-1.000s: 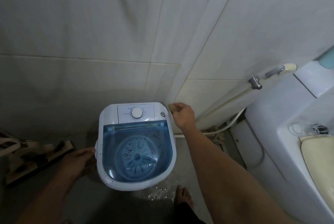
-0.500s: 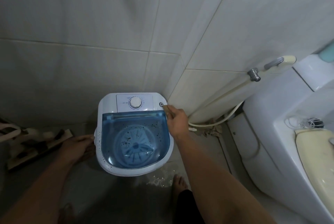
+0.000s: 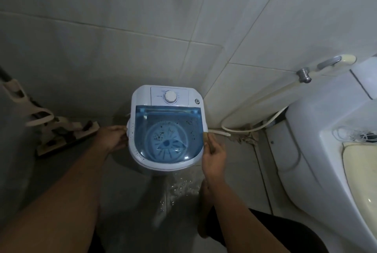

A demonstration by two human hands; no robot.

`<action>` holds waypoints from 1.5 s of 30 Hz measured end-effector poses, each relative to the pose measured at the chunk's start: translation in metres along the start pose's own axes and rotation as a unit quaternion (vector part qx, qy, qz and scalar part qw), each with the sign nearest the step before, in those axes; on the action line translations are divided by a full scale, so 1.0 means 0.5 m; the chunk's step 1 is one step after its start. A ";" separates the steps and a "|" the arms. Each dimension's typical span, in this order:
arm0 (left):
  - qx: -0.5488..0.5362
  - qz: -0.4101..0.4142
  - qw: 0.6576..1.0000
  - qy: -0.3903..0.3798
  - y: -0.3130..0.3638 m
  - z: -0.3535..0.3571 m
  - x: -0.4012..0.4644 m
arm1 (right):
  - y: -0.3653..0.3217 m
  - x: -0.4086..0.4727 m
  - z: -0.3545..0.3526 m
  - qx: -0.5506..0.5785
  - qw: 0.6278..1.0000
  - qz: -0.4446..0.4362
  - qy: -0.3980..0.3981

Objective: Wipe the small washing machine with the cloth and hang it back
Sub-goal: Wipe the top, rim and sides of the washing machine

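Observation:
A small white washing machine (image 3: 140,97) with a clear blue lid and a round white dial stands on the wet floor in the tiled corner. My left hand (image 3: 112,137) holds its left side, fingers curled against the body. My right hand (image 3: 214,156) grips a small tan cloth (image 3: 205,136) and presses it against the machine's right rim, about halfway along. Most of the cloth is hidden inside my fist.
A toilet (image 3: 318,150) with a cream seat fills the right side. A spray hose (image 3: 255,128) runs along the wall base behind the machine. A flat mop (image 3: 61,132) leans at the left. My bare foot (image 3: 204,212) stands on the wet floor.
My right hand slid with the cloth from the machine's back right corner down along the right rim toward me. My left hand stayed on the left side.

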State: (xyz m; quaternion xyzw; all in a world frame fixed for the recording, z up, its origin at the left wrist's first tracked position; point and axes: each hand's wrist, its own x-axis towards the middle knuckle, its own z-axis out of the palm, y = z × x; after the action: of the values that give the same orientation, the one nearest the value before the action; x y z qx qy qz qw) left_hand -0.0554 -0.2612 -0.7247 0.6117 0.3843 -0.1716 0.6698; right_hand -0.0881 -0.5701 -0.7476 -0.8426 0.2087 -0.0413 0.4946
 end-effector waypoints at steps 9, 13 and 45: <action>0.001 -0.003 1.000 0.006 -0.010 -0.001 0.011 | 0.044 -0.180 0.013 -0.082 0.991 -0.090 0.054; -0.013 -0.003 1.000 0.007 -0.010 0.000 0.012 | -0.001 -0.237 0.029 -0.107 0.948 -0.298 0.043; -0.049 -0.013 0.999 -0.008 -0.015 -0.015 0.022 | -0.128 -0.197 0.222 -0.349 0.828 -0.366 -0.242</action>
State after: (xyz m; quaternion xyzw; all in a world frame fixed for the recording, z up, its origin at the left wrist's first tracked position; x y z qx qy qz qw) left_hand -0.0559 -0.2529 -0.7377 0.5720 0.3951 -0.1663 0.6993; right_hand -0.1270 -0.4136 -0.7363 -0.9568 -0.2411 0.0620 0.1504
